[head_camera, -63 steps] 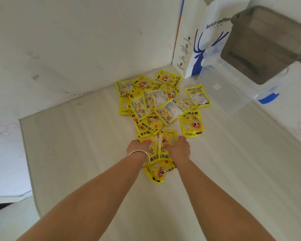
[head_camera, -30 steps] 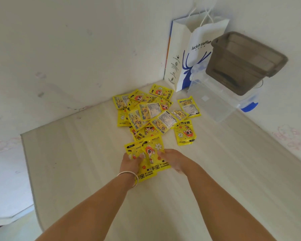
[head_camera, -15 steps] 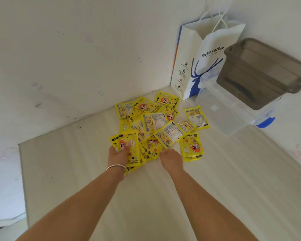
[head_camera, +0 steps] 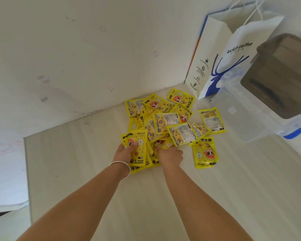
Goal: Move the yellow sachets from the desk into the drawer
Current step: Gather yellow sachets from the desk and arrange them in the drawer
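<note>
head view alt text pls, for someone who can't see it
Seen from above, a person's left hand grips a small stack of yellow sachets while the right hand reaches into the pile of sachets on a pale wooden desk. Behind the pile stand a white coffee bag and a clear storage box.

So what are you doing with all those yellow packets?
A person is gathering yellow sachets heaped on a pale desk in the corner. The left hand, with a bracelet on its wrist, grips a small stack of sachets. The right hand reaches into the near edge of the heap; whether it has hold of one is hard to tell. Most sachets lie loose. A Luckin Coffee bag and clear plastic boxes stand behind. No drawer is in view.
</note>
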